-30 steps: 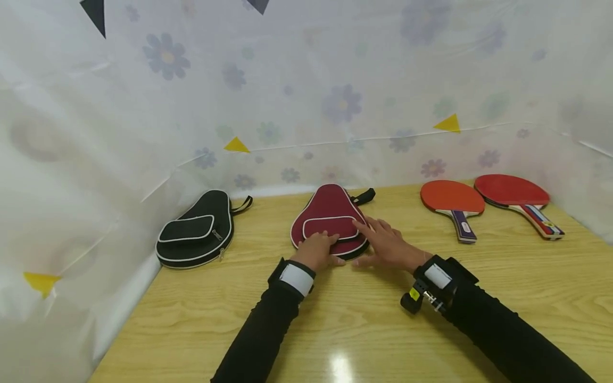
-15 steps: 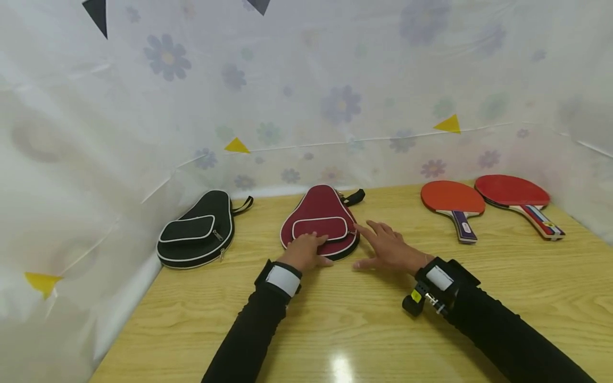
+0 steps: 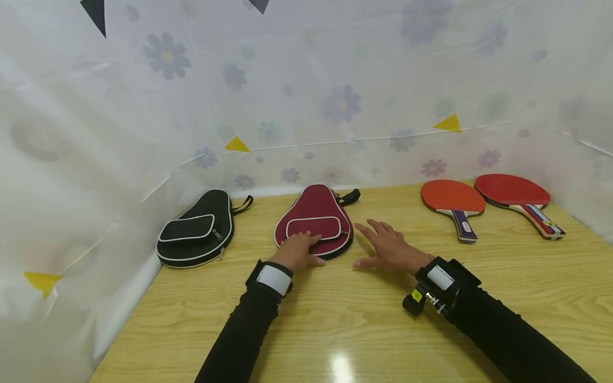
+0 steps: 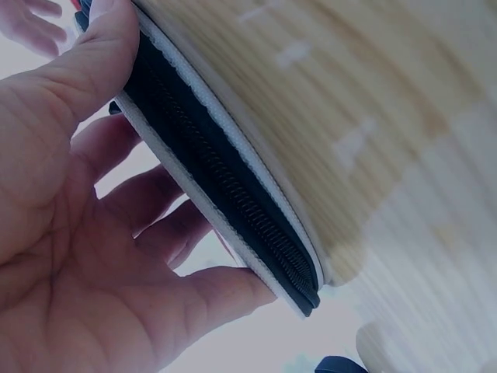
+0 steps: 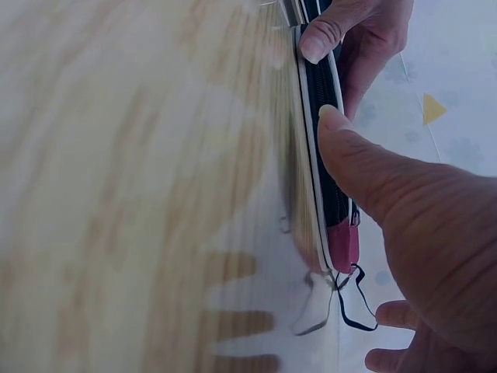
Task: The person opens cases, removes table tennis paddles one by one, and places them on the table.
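A maroon table tennis racket case with white piping lies flat on the table, its black strap toward the back right. My left hand holds its near side: the fingers lie over the front pocket, and the thumb is against the black zippered edge, as the left wrist view shows. Just right of the case, my right hand hovers with spread fingers, apart from it in the head view and holding nothing. The right wrist view shows the case edge-on beyond the right thumb.
A black racket case with a zipped pocket lies at the left. Two table tennis rackets, one orange-red and one red, lie at the back right. A flowered curtain stands behind the wooden table.
The maroon case has slid left across the table with my left hand on it. My right hand has stayed nearly in place, so a gap has opened between it and the case.
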Tool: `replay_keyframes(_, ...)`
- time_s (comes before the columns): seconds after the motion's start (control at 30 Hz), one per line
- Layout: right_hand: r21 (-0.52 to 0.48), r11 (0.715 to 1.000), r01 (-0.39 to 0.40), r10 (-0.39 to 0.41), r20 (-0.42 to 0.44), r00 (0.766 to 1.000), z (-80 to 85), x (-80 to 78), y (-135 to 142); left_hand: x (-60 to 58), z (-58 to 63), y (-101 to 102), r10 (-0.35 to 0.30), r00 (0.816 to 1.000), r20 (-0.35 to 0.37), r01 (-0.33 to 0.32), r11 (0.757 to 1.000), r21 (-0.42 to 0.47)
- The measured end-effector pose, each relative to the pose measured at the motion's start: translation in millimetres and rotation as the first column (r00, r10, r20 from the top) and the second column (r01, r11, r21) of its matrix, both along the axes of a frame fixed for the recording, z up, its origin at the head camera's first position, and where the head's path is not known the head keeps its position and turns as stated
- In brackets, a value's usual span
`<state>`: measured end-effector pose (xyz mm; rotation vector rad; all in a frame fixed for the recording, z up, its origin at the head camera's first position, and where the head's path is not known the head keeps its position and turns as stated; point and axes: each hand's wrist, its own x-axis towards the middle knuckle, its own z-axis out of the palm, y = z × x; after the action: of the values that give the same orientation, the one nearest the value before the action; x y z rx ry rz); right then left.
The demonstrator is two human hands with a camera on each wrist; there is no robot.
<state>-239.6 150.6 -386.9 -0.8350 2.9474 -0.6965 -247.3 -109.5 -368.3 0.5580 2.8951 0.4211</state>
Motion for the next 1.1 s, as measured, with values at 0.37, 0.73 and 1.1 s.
replay_keyframes(0.37,0.000,1.000,0.008,-0.008,-0.019,1.000,-1.4,-0.5,2.3,-0.5,0.5,-6.9,-0.005,1.000,-0.004,0.005,1.000,0.004)
replay_keyframes(0.73,-0.002,1.000,0.016,-0.016,-0.016,1.000,-3.5,0.1,3.8,-0.2,-0.3,-16.4,-0.006,1.000,0.003,0.006,1.000,0.008)
replay_keyframes(1.1,-0.004,1.000,0.018,-0.018,-0.024,1.000,-2.7,2.5,4.0,-1.0,-1.6,-33.9,0.006,1.000,0.009,-0.006,0.999,0.045)
